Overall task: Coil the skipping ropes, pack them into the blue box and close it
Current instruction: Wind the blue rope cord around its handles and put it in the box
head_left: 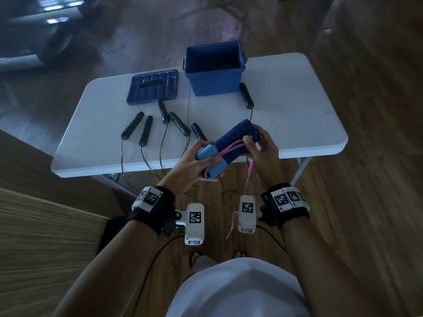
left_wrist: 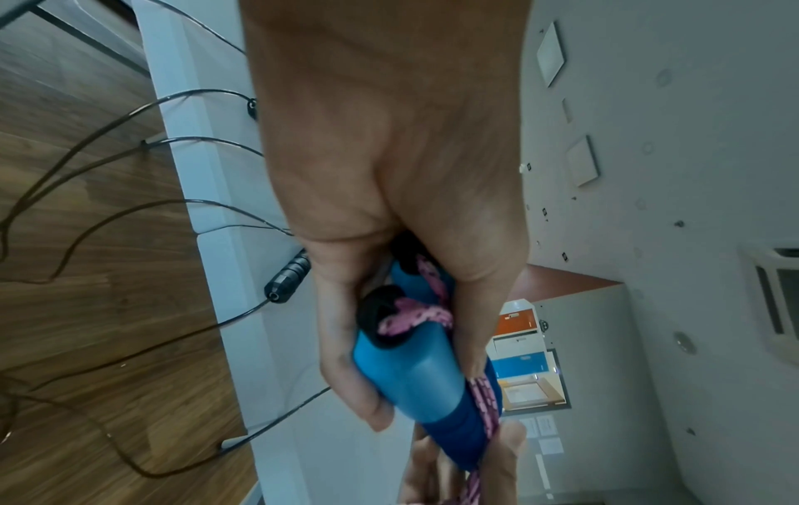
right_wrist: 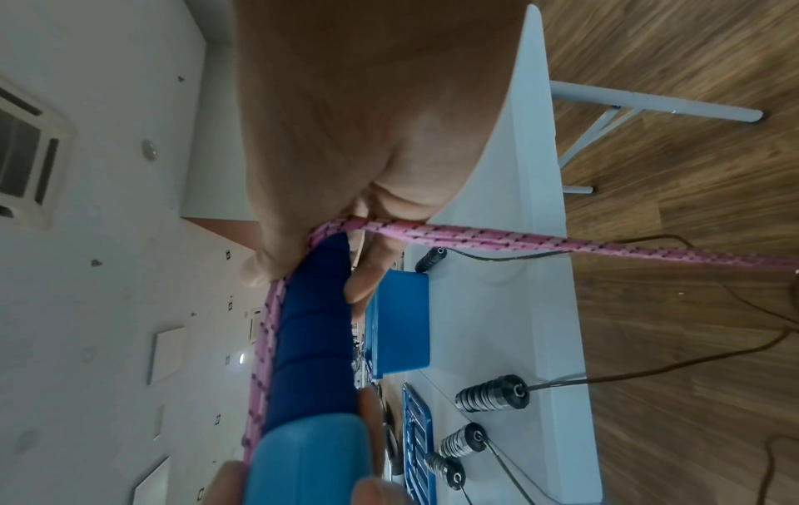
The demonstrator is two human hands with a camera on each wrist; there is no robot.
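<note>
I hold a pair of blue rope handles [head_left: 229, 143] side by side over the table's near edge. My left hand [head_left: 196, 165] grips their light-blue ends [left_wrist: 410, 379]. My right hand [head_left: 258, 147] grips the dark-blue far ends [right_wrist: 315, 324] and pinches the pink rope [right_wrist: 518, 244] against them. Pink rope [head_left: 248, 177] lies along the handles and hangs down between my wrists. The open blue box [head_left: 215, 69] stands at the table's back, its lid [head_left: 153, 86] lying flat to its left. Several black-handled ropes [head_left: 178, 123] lie on the table, cords trailing off the near edge.
The white folding table [head_left: 297, 106] stands on a wooden floor. One black handle [head_left: 246, 96] lies just right of the box front. Black cords [left_wrist: 108, 218] hang in loops over the table's near edge down to the floor by my feet.
</note>
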